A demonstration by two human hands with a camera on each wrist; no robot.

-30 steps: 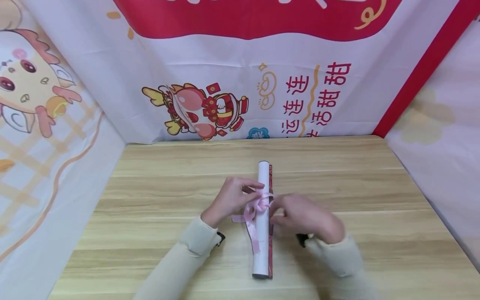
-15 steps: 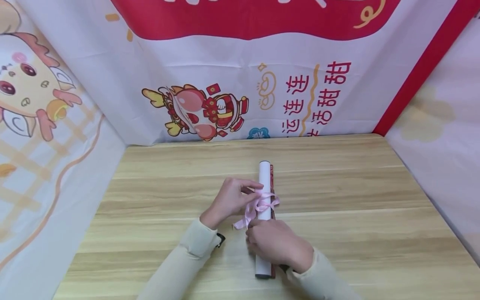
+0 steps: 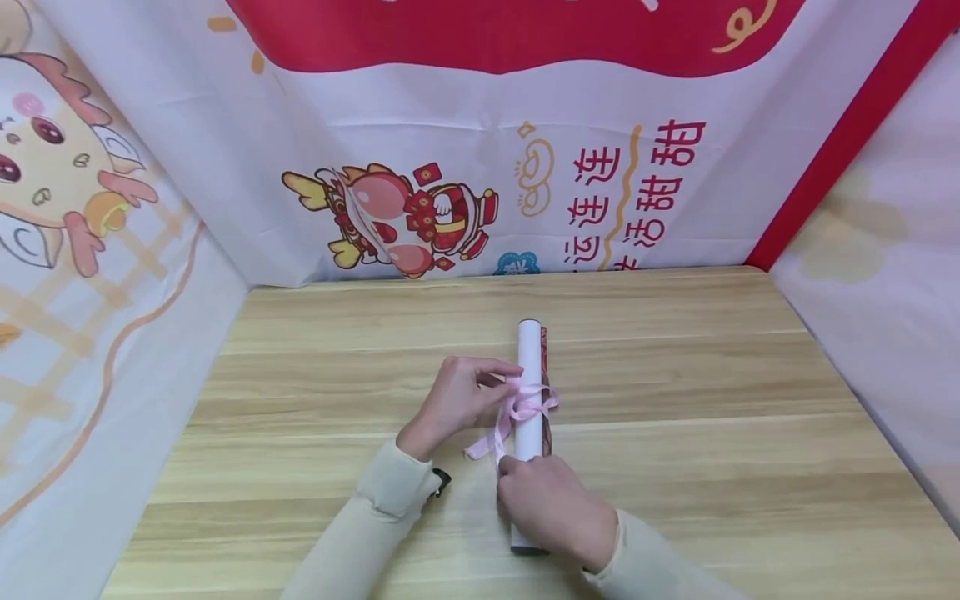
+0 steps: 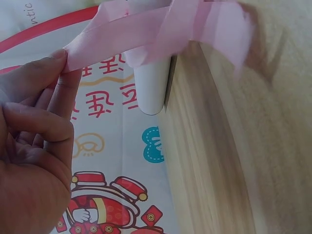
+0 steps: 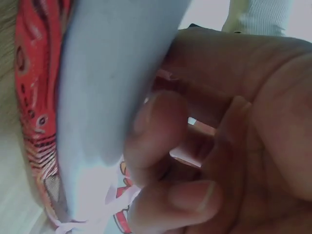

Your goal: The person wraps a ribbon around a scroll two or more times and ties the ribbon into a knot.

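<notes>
A white tube with dark ends lies lengthwise on the table, and a thin red patterned item runs along its right side. Pink ribbon is looped round both, with loose loops on top and one tail out to the left. At the tube's upper left, my left hand pinches a ribbon loop between thumb and fingers; the left wrist view shows this stretch of ribbon pulled flat. My right hand reaches over the lower tube and pinches another ribbon tail, its fingers curled. That hand hides part of the tube.
The wood-grain table extends on both sides of the tube. A printed white and red cloth hangs along its back edge, with further printed cloth at the left and pale cloth at the right.
My right hand has moved from the tube's right side leftward across it, then slightly down, and now holds the hanging ribbon tail. My left hand has stayed nearly still at its loop.
</notes>
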